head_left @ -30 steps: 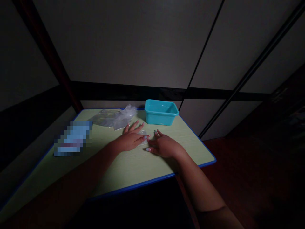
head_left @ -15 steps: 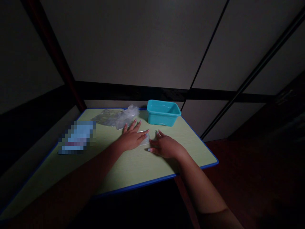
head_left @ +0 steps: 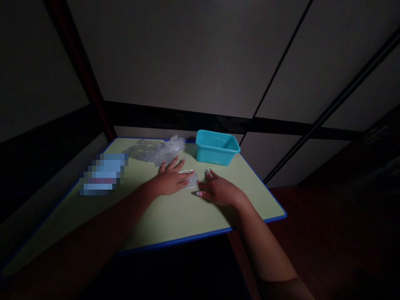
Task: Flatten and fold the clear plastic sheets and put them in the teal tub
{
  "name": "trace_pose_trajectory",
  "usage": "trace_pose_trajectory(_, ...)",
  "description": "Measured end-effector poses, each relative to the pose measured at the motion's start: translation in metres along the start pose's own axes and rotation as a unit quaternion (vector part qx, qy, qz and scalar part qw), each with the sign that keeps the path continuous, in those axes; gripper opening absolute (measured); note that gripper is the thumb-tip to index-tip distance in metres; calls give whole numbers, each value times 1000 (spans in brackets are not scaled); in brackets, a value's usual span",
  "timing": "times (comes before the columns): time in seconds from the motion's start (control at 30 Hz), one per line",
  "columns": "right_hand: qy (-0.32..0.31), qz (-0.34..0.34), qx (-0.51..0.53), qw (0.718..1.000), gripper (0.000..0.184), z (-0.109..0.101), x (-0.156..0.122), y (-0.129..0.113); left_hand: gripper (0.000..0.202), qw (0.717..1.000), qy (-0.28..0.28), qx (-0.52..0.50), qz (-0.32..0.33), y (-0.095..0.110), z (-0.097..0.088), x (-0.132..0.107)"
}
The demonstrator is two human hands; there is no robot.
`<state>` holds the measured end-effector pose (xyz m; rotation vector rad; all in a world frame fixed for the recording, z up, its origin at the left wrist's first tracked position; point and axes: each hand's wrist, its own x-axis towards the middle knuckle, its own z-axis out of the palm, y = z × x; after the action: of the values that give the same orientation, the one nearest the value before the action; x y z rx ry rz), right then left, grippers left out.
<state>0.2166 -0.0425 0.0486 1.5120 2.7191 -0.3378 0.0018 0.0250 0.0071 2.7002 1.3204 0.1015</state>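
The small bag lay flat on the table, partly under the left hand, whose fingers were spread wide and pressed down, gripping nothing. The right hand sat just beside the bag's right end, fingers apart and loosely bent, with nothing seen in them; whether a fingertip touched the film could not be told. The bag looked thin, clear and glossy – likely very light, limp and a little slippery, quick to crease or slide unless pinned. The free right edge seemed the best hold – a thumb-and-finger pinch there, with the left palm keeping the rest flat.
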Motion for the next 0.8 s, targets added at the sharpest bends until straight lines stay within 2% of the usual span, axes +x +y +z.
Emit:
trace_pose_trajectory(0.1,38,-12,-2,999,40,1,3,3,50,1000,-20,-5,-9,1,0,-1)
trace_pose_trajectory(0.2,91,20,-14,996,37,2,6,4,53,1000,-21,-9,-19,3,0,0)
trace_pose_trajectory(0.27,104,39,-28,993,42,4,8,4,54,999,-22,-9,-22,3,0,0)
trace_pose_trajectory(0.4,54,35,-53,997,57,10,11,3,56,999,-25,-7,-20,2,1,0)
trace_pose_trajectory(0.53,8,21,-55,998,59,12,11,0,58,999,-25,-10,-19,1,2,0)
trace_pose_trajectory(0.8,-16,-13,-14,1000,61,7,5,10,59,999,-36,-13,-29,2,1,1)
